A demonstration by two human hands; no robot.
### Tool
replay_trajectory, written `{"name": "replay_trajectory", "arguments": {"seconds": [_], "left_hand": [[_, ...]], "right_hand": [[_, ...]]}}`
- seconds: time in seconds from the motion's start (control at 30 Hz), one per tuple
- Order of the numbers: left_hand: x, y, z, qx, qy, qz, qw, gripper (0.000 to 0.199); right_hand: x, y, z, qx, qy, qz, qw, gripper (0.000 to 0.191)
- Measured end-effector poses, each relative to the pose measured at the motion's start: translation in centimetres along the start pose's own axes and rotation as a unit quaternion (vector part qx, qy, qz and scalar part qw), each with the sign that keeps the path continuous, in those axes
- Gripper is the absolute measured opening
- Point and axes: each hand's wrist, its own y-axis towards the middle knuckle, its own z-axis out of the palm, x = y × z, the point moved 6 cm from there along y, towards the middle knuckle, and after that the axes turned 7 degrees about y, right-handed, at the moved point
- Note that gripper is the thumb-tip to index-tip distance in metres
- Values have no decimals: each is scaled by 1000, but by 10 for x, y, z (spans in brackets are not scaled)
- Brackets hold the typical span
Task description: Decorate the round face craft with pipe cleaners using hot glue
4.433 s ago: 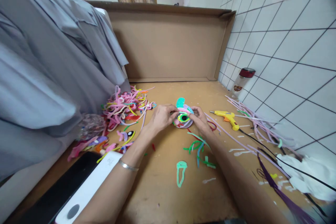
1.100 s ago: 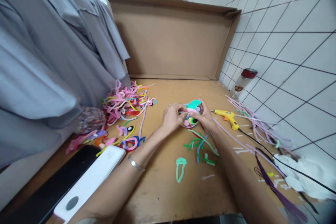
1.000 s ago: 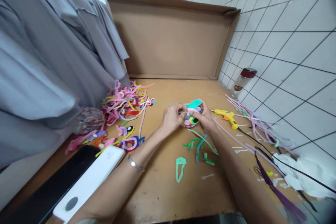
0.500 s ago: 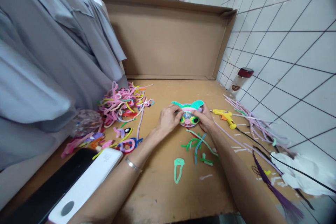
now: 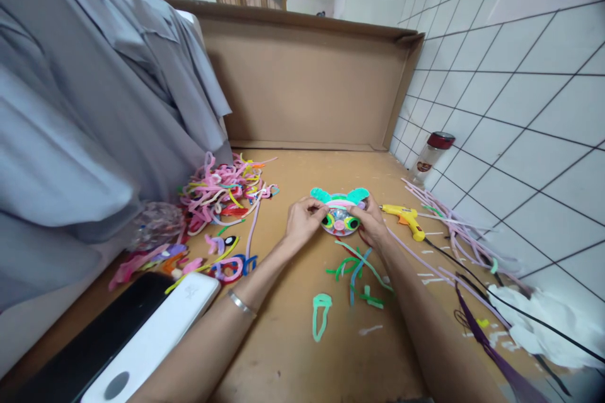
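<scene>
Between my two hands is a pipe-cleaner animal face [image 5: 339, 225] with green ears, yellow-ringed black eyes and a pink nose. My left hand [image 5: 306, 219] pinches its left edge below one ear. On the other side, my right hand [image 5: 371, 221] grips the rim, its thumb lying on the front near the eye. Nearer to me lie loose green and blue pipe-cleaner pieces [image 5: 353, 274] and a bent green pipe-cleaner loop [image 5: 321, 316]. A yellow glue gun [image 5: 405, 219] rests just right of my right hand.
A heap of pink pipe cleaners [image 5: 222, 192] lies at left, near a black phone [image 5: 101, 340] and a white power bank [image 5: 154, 337]. Along the tiled wall are lilac pipe cleaners [image 5: 454, 220], a red-lidded bottle [image 5: 431, 157], white tissue [image 5: 543, 321] and a purple tassel [image 5: 491, 346]. Cardboard [image 5: 302, 82] stands behind.
The camera view has tilted slightly upward, so everything sits a little lower. Both hands keep their hold on the animal face, with hardly any other movement.
</scene>
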Motion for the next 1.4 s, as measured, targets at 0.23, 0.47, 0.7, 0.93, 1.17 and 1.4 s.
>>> {"name": "replay_trajectory", "arguments": {"seconds": [0.23,0.47,0.7,0.93,1.17,1.4], "left_hand": [[8,-8,8,-52,-91,-32,994,14],[14,-17,16,-67,-152,-93,982,12],[18,-20,20,-56,-216,-142,964,13],[22,-24,26,-46,-290,-200,935,22],[33,-28,42,-30,-390,-291,873,45],[24,-25,42,14,-434,-247,866,51]], "right_hand": [[4,-3,2,2,27,6,1000,38],[7,-3,3,1,32,22,999,39],[8,-4,3,-1,54,32,998,40],[11,-4,4,14,35,26,999,36],[10,-4,4,20,42,36,998,37],[5,-9,7,-6,73,38,997,50]]}}
